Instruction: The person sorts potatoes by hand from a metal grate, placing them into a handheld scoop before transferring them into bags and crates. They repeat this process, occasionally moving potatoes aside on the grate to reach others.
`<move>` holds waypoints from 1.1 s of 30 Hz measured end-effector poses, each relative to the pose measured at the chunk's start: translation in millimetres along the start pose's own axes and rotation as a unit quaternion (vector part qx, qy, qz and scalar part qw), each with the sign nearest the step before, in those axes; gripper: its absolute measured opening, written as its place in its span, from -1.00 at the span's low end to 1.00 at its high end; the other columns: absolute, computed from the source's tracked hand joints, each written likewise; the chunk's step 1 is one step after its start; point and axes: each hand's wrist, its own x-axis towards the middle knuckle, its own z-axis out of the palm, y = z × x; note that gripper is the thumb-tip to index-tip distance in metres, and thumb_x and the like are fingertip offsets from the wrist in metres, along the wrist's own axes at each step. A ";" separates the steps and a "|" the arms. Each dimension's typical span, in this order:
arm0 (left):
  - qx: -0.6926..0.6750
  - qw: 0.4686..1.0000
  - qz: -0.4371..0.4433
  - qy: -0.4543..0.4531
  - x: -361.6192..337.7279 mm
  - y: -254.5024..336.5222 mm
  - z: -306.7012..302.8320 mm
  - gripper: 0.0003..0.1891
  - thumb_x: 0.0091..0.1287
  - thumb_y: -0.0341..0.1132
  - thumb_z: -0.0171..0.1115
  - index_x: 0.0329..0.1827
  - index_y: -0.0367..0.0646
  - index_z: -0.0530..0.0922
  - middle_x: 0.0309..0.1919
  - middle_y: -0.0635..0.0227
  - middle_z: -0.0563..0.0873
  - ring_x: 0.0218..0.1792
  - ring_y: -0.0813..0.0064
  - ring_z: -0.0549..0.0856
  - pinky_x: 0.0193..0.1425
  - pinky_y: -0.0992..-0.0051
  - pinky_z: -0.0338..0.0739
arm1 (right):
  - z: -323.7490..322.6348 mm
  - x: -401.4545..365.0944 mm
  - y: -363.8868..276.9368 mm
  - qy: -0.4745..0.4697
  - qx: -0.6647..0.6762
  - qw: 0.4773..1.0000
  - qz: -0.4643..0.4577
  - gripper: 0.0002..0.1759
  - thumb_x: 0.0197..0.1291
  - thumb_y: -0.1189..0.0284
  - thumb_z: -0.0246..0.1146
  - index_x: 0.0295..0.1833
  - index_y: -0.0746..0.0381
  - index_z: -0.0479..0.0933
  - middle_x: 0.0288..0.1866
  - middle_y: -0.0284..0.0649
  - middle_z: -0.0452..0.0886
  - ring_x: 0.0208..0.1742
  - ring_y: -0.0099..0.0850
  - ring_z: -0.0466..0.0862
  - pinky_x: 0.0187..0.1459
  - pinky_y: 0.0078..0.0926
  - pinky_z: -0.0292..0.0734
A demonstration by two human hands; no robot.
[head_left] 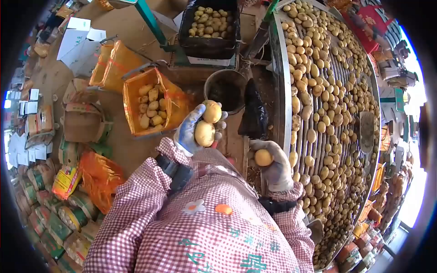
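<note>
My left hand (193, 132), in a blue and grey glove, holds two yellow potatoes (207, 123), one stacked above the other, in front of my chest. My right hand (273, 166), in a grey glove, grips a single round potato (263, 157) at the near edge of the roller sorting table (283, 91). The table is covered with several loose potatoes (327, 104). My checked pink sleeves and apron fill the lower part of the view.
An orange bag (132, 98) partly filled with potatoes stands open to the left. A dark bucket (226, 88) sits ahead, and a black crate of potatoes (209, 22) rests on a green scale frame. Stacked sacks and cardboard boxes (82, 120) line the left side.
</note>
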 end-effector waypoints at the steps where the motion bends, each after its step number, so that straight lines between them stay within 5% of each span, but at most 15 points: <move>1: -0.010 1.000 0.002 -0.009 4.7 1.9 2.5 -0.45 0.61 0.04 0.16 0.48 -0.14 0.46 0.26 0.09 0.68 0.13 0.19 0.74 0.05 0.16 0.76 | 15.6 5.8 -7.0 -0.017 0.093 0.992 0.080 -0.53 0.55 0.22 0.09 0.12 0.43 0.65 0.06 -0.11 0.73 -0.04 -0.31 0.75 0.07 -0.37 0.66; 3: -0.023 1.000 0.004 -0.017 6.6 2.2 8.1 -0.45 0.62 0.04 0.16 0.47 -0.14 0.47 0.26 0.10 0.68 0.17 0.17 0.73 0.12 0.12 0.76 | 31.3 25.1 -6.6 -0.075 0.104 0.983 0.128 -0.55 0.56 0.23 0.10 0.12 0.43 0.66 0.12 -0.08 0.72 -0.03 -0.31 0.76 0.11 -0.37 0.67; 4: 0.002 0.999 0.035 0.035 4.3 1.3 13.1 -0.46 0.62 0.03 0.16 0.47 -0.14 0.48 0.27 0.10 0.68 0.21 0.16 0.72 0.19 0.10 0.72 | 36.2 34.5 -8.4 -0.159 -0.215 0.960 -0.078 -0.55 0.57 0.26 0.12 0.25 0.43 0.59 0.21 -0.03 0.68 0.07 -0.28 0.75 0.15 -0.39 0.67; 5: 0.029 0.994 0.068 0.086 3.8 2.1 15.9 -0.47 0.62 0.02 0.15 0.46 -0.15 0.48 0.28 0.11 0.67 0.25 0.15 0.71 0.27 0.07 0.69 | 50.7 41.3 -4.7 -0.121 0.071 0.984 0.111 -0.47 0.57 0.26 0.16 0.44 0.43 0.45 0.33 -0.05 0.61 0.18 -0.30 0.71 0.21 -0.41 0.65; 10: 0.038 0.985 0.119 0.122 -11.5 5.6 11.8 -0.48 0.62 -0.02 0.17 0.45 -0.18 0.48 0.29 0.09 0.68 0.32 0.15 0.66 0.44 0.10 0.58 | 91.2 66.8 1.2 -0.181 0.032 0.970 0.161 -0.22 0.48 0.28 0.31 0.65 0.34 0.17 0.42 -0.10 0.52 0.24 -0.34 0.67 0.24 -0.39 0.63; 13: 0.031 0.985 0.128 0.112 -24.7 13.0 9.1 -0.48 0.61 -0.03 0.19 0.45 -0.20 0.48 0.29 0.07 0.67 0.36 0.15 0.64 0.50 0.13 0.53 | 107.4 76.0 13.0 -0.239 0.027 0.959 0.150 -0.17 0.43 0.30 0.36 0.67 0.28 0.15 0.33 -0.13 0.55 0.24 -0.37 0.66 0.24 -0.39 0.63; 19: 0.017 0.966 0.240 0.090 -60.9 18.2 -2.4 -0.47 0.59 -0.04 0.21 0.48 -0.15 0.46 0.36 0.08 0.63 0.39 0.13 0.61 0.49 0.06 0.53 | 109.0 72.5 23.2 -0.248 0.111 0.945 0.184 -0.43 0.50 0.32 0.24 0.53 0.21 0.34 0.24 -0.20 0.59 0.07 -0.41 0.67 0.10 -0.46 0.68; 27: 0.024 0.936 0.323 0.135 -142.9 -7.0 -43.5 -0.45 0.57 -0.19 0.19 0.57 -0.12 0.40 0.41 0.11 0.59 0.40 0.08 0.60 0.50 0.03 0.54 | 124.9 78.3 52.1 -0.141 0.045 0.952 0.267 -0.43 0.51 0.29 0.21 0.53 0.18 0.31 0.23 -0.20 0.53 0.12 -0.33 0.66 0.16 -0.32 0.70; 29: 0.014 0.922 0.354 0.159 -164.7 -12.6 -56.0 -0.45 0.55 -0.18 0.21 0.55 -0.13 0.41 0.40 0.09 0.60 0.38 0.07 0.62 0.46 0.03 0.56 | 156.1 84.8 49.8 -0.245 0.105 0.944 0.196 -0.37 0.51 0.27 0.22 0.58 0.20 0.26 0.23 -0.21 0.52 0.15 -0.31 0.64 0.21 -0.28 0.67; 31: -0.018 0.915 0.373 0.156 -188.9 -15.6 -64.8 -0.45 0.55 -0.17 0.21 0.54 -0.14 0.42 0.40 0.08 0.60 0.36 0.05 0.62 0.44 0.02 0.57 | 166.4 119.1 73.5 -0.389 0.044 0.916 0.085 -0.35 0.57 0.23 0.21 0.63 0.14 0.19 0.47 -0.18 0.44 0.36 -0.17 0.59 0.34 0.01 0.61; 33: -0.035 0.906 0.392 0.156 -211.7 -20.4 -72.7 -0.47 0.56 -0.14 0.21 0.52 -0.13 0.43 0.40 0.04 0.59 0.35 0.03 0.63 0.44 0.01 0.57 | 203.3 80.4 29.4 -0.262 0.067 0.952 0.142 -0.34 0.57 0.25 0.20 0.64 0.20 0.18 0.43 -0.20 0.48 0.38 -0.17 0.58 0.37 0.02 0.57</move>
